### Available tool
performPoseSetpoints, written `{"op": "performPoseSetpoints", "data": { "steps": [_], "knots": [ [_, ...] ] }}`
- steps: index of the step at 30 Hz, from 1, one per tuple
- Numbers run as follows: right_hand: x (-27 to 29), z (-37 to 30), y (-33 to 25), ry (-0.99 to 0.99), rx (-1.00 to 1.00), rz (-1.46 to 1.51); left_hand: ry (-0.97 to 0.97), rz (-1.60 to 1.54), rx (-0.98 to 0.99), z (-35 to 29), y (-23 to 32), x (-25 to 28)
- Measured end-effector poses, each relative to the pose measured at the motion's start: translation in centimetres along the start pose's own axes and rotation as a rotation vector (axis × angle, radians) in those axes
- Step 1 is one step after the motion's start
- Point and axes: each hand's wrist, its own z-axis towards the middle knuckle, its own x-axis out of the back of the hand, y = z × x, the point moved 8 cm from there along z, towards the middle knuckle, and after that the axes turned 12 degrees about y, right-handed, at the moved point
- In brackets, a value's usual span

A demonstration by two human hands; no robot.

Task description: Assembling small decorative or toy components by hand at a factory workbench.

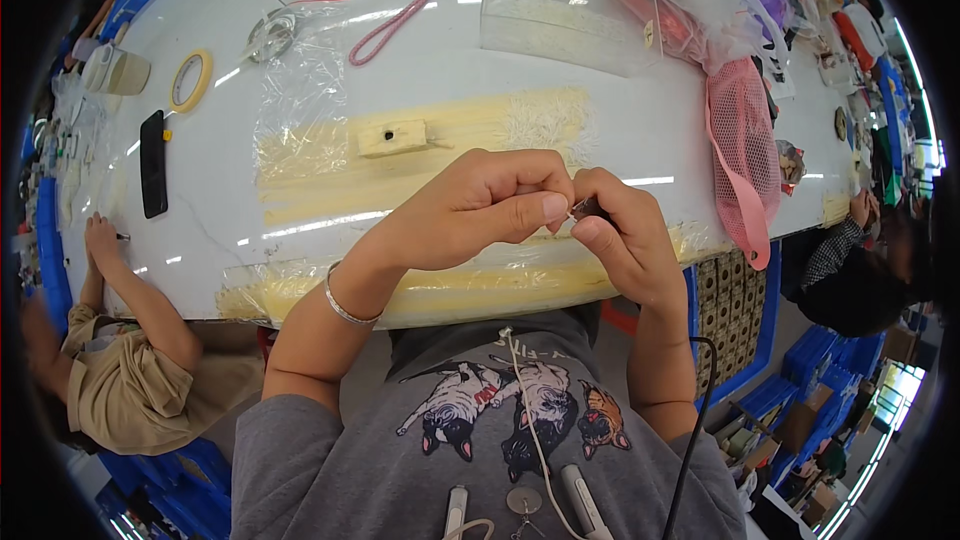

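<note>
My left hand (490,202) is closed in a pinch, its fingertips meeting those of my right hand above the table's near edge. What the left fingertips grip is too small to make out, though a tiny whitish bit shows between the two hands. My right hand (630,240) pinches a small dark object (592,208), mostly covered by the fingers. Beyond the hands lies a pale block (405,138) with a dark hole, resting on yellowish tape. To its right, thin white pieces (545,125) are spread in a heap.
Clear bins (560,25) with white pieces stand at the back. A pink strap (395,25), tape roll (190,80) and black phone (153,165) lie on the table (220,170). A pink mesh bag (742,155) hangs over the right edge. People sit at both sides.
</note>
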Motion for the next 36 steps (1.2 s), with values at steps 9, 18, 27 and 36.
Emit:
{"op": "performPoseSetpoints", "data": {
  "steps": [9,18,27,36],
  "knots": [
    [-0.45,0.05,0.32,-0.015,0.048,0.055,-0.043,0.015,0.006,-0.12,0.07,-0.20],
    [-0.75,-0.09,0.55,-0.018,0.063,0.049,-0.055,0.031,0.003,-0.16,-0.13,-0.14],
    [-0.73,-0.11,0.59,0.000,0.060,0.022,-0.055,0.046,-0.022,-0.06,-0.11,-0.16],
    [-0.70,-0.24,0.71,-0.018,0.033,-0.021,-0.062,0.127,0.005,-0.06,-0.14,-0.17]
  ]
}}
